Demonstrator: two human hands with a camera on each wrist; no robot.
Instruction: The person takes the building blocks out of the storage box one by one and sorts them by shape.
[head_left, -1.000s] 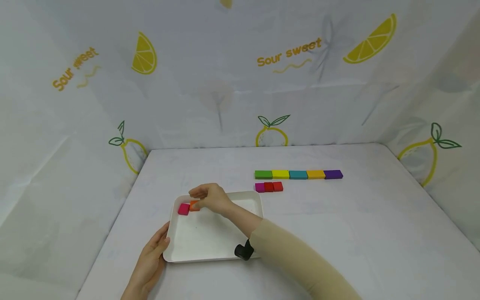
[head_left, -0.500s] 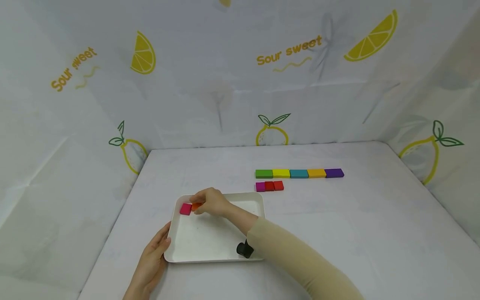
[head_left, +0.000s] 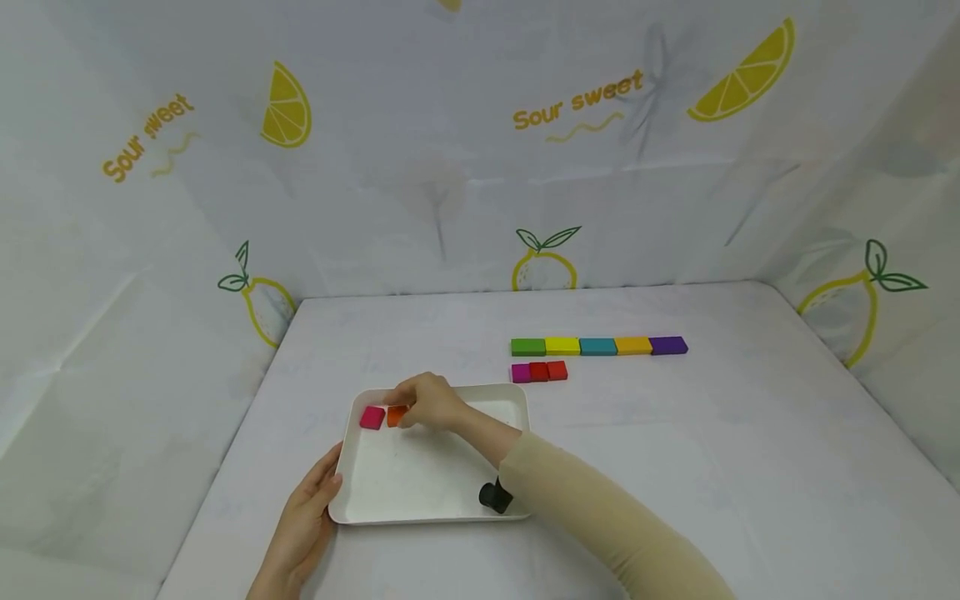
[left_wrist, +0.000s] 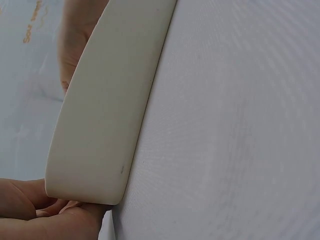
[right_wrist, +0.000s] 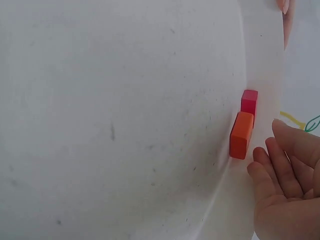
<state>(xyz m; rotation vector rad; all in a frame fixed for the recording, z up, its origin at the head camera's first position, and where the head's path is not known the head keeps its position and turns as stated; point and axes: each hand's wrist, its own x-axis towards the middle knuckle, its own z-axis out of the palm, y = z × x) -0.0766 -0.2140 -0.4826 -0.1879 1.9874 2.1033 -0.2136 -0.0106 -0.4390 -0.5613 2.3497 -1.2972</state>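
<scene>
A shallow white tray (head_left: 420, 475) stands on the table with a pink block (head_left: 372, 417) and an orange block (head_left: 397, 416) near its far left corner. My left hand (head_left: 302, 517) holds the tray's left side, thumb at the rim and fingers against the outer wall; in the left wrist view, that wall (left_wrist: 105, 110) hides part of the fingers. Above the orange block is my right hand (head_left: 431, 402), thumb covering one corner of the block in the head view. The right wrist view shows loosely bent fingers beside the orange block (right_wrist: 241, 136), with nothing gripped.
Beyond the tray, a row of green, yellow, teal, amber and purple blocks (head_left: 597, 347) lies at the back right. A shorter row of magenta and red blocks (head_left: 538, 372) sits in front. A black wrist camera (head_left: 495, 497) hangs over the tray's near right corner.
The orange block has shifted slightly right with my right hand, and its gap from the pink block looks a little wider. My left hand stays at the tray's left side.
</scene>
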